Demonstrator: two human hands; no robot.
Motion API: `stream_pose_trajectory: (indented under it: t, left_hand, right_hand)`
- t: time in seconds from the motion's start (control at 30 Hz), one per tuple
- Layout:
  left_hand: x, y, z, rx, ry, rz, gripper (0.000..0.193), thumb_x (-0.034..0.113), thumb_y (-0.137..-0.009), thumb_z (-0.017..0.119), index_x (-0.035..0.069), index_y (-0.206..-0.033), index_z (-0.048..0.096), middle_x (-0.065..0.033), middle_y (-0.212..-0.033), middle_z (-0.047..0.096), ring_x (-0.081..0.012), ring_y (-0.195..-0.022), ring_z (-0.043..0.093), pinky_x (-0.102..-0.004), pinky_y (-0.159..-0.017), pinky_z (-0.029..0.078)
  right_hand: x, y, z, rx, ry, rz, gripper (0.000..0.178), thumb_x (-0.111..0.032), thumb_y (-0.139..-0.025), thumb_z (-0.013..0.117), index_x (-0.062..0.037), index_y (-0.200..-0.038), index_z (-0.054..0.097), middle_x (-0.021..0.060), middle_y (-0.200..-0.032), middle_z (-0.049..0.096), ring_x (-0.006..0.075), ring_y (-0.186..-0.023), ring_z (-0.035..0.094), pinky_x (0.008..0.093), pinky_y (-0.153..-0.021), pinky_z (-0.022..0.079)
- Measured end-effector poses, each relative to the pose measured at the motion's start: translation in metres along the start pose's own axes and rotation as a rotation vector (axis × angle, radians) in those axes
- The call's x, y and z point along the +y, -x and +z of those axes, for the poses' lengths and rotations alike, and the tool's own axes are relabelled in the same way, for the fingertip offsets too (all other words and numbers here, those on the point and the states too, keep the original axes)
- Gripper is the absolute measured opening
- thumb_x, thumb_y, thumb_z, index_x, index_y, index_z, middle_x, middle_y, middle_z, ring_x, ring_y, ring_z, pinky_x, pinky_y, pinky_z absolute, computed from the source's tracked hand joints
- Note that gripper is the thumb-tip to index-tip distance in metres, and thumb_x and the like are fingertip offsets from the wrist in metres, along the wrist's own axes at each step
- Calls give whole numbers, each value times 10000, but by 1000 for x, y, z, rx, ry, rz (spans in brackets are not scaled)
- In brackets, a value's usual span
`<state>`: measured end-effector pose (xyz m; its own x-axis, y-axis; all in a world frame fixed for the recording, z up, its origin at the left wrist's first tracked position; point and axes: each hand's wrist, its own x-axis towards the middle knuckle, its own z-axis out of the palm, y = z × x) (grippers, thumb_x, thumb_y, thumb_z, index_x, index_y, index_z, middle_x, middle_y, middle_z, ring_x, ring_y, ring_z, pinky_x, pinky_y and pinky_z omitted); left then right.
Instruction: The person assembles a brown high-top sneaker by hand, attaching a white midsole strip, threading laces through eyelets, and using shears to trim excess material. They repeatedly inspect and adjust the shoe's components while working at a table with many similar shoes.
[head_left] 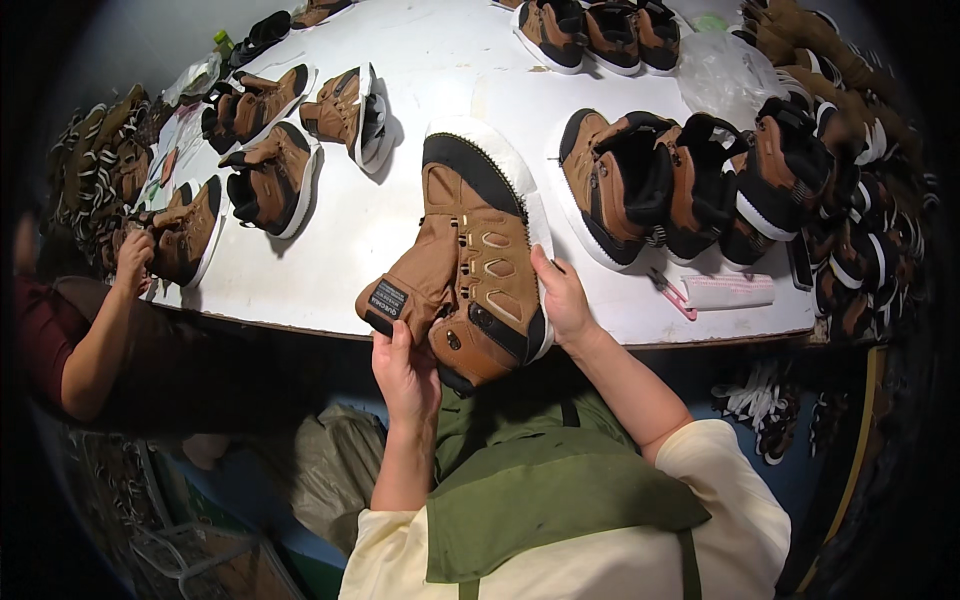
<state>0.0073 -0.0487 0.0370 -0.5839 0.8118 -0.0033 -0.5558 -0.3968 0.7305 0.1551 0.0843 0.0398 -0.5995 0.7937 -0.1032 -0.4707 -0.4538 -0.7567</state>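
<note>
I hold a brown ankle boot (468, 250) with a black toe cap and a white sole, lying on its side over the near edge of the white table (420, 80), toe pointing away from me. My left hand (405, 375) grips the boot's tongue and collar from below. My right hand (562, 298) presses against the sole near the heel. The boot has no laces in its eyelets.
Several matching brown boots stand on the table at the right (680, 180), at the far edge (600, 30) and at the left (270, 175). A pink tool (672, 293) and a white strip (728, 291) lie near the right edge. Another person's hand (132, 262) touches a boot at the left.
</note>
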Motion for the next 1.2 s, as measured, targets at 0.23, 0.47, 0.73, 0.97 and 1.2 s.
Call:
stream_pose_trajectory:
  t: [0.23,0.47,0.73,0.97,1.2]
  left_hand:
    - [0,4,7,0,-14,30,384,187,-979,498,-14,-1294,411,-135,-1271,534,-231,-1139,552,-374,-959,462]
    - [31,-10,-22,101,-566,-234,213,208,-936,594,2,-883,601,-10,-626,561,-88,-498,524,-224,-476,433]
    - [48,-28,62,-229,-1261,569,111,16,-806,685,-4,-861,590,-63,-758,569,-135,-613,551,-256,-543,448]
    - [-2,-55,97,-299,-1340,595,210,54,-771,709,6,-907,557,-120,-805,564,-279,-682,582,-362,-596,470]
    - [-6,-56,98,-313,-1345,721,119,14,-796,685,-15,-864,591,-122,-781,583,-239,-647,595,-311,-596,484]
  right_hand:
    - [1,-2,-3,-9,-30,6,423,-307,-1006,443,51,-1217,522,112,-1158,610,162,-1019,600,290,-884,496]
    - [-9,5,4,40,92,0,387,-269,-1007,449,61,-1188,537,98,-1094,620,139,-969,590,273,-860,486]
    - [6,1,-1,20,444,-83,324,-250,-1001,459,46,-1048,583,12,-839,586,68,-767,490,245,-689,432]
    - [3,18,4,1,612,-217,342,-267,-999,450,41,-1106,552,45,-723,557,96,-667,461,287,-614,417]
    - [-3,23,-2,-14,763,-227,340,-268,-993,468,46,-1096,548,95,-688,539,132,-642,470,312,-610,421]
